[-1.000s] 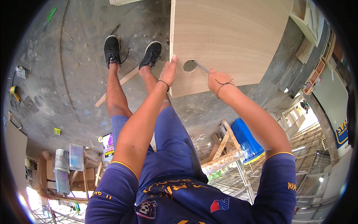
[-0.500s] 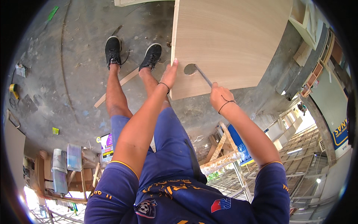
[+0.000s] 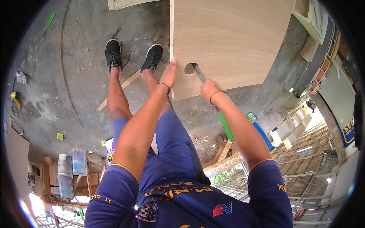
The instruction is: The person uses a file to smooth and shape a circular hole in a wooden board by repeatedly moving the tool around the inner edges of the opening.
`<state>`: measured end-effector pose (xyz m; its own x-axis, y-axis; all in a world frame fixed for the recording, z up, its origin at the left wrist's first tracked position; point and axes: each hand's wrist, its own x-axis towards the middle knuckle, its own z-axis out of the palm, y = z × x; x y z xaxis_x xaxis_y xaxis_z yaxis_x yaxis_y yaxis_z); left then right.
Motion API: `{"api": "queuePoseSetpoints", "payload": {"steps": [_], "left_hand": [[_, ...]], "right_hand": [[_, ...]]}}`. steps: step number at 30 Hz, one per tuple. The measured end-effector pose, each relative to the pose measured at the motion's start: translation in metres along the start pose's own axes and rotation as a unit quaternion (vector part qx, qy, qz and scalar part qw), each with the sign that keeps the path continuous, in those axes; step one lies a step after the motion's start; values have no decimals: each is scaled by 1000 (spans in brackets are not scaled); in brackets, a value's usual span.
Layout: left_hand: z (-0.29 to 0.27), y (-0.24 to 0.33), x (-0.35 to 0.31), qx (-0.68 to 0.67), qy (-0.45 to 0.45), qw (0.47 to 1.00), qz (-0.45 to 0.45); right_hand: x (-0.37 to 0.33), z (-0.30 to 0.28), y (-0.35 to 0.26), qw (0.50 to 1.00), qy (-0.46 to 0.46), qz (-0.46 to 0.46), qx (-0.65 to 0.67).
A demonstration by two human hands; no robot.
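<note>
A pale wood-grain panel (image 3: 228, 41) with a round hole (image 3: 189, 70) near its lower left corner is in front of me. My left hand (image 3: 169, 74) grips the panel's left edge beside the hole, its thumb side uppermost and the other fingers mostly hidden. My right hand (image 3: 211, 90) is closed around the shaft of a long metal file (image 3: 200, 74), just right of the hole. The file's tip is inside the hole, slanting down toward me. A green handle (image 3: 226, 127), in line with the file, shows beneath my right forearm.
A wooden strip (image 3: 129, 80) lies on the concrete floor (image 3: 87, 57) by my feet. At far left is a yellow tape measure (image 3: 15, 97). An open wooden box frame (image 3: 311, 19) stands at upper right, and a blue container (image 3: 264, 135) is beyond my right forearm.
My right hand has moved left and up toward the hole, pushing the file further in. The green handle has come into view. The panel has shifted slightly left in the picture.
</note>
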<state>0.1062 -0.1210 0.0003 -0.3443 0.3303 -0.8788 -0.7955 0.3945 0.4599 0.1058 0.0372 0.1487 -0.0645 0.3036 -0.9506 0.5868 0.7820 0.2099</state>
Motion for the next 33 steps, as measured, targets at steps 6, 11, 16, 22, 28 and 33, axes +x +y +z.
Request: {"api": "queuePoseSetpoints", "payload": {"steps": [6, 11, 16, 22, 28, 33], "left_hand": [[-16, 34, -31, -3, -4, 1000, -11], [-13, 70, -53, -131, 217, 965, 64], [-12, 62, -46, -96, 230, 968, 38], [-2, 19, -15, -234, 143, 959, -75], [4, -44, 13, -148, 187, 971, -23], [2, -74, 39, -111, 202, 973, 4]], "right_hand": [[-32, -23, -11, 982, -141, 10, 126], [-40, -37, 5, 993, -97, 27, 67], [-13, -11, -1, 930, -171, 68, 318], [19, 16, -17, 653, -264, 137, 696], [-17, 3, 14, 732, -210, 95, 641], [-30, 12, 15, 756, -230, 105, 603]]}}
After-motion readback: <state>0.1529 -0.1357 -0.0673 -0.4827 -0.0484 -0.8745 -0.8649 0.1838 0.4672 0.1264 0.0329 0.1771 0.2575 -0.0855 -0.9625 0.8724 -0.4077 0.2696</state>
